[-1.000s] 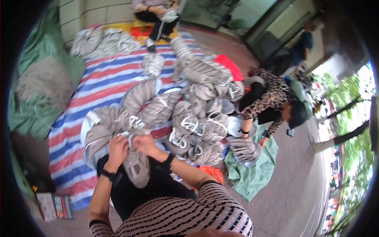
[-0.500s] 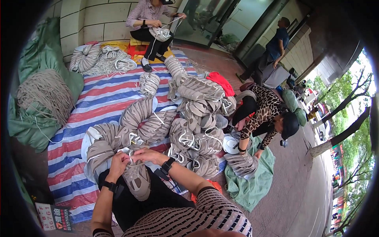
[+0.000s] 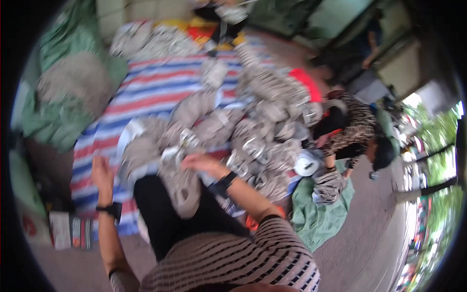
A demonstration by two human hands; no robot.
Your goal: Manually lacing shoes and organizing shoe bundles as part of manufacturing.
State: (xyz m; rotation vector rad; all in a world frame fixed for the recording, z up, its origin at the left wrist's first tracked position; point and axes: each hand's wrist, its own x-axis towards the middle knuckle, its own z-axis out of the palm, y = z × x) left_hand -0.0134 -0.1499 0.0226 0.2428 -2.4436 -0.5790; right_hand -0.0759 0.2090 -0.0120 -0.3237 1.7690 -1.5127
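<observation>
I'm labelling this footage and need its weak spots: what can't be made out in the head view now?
All in the head view:
Right hand: motion blur hides whether it touches the beige shoe upper.
Shoe upper's underside: faces down, hidden by the upper itself.
Person at the back: head cut off by the top edge.
Beige heap: blur hides what makes it up.

Heavy motion blur, rightward glare

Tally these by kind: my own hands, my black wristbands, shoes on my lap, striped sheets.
Hands (left hand, right hand): 2
Black wristbands: 2
Shoe on lap: 1
Striped sheet: 1
Total: 6
</observation>
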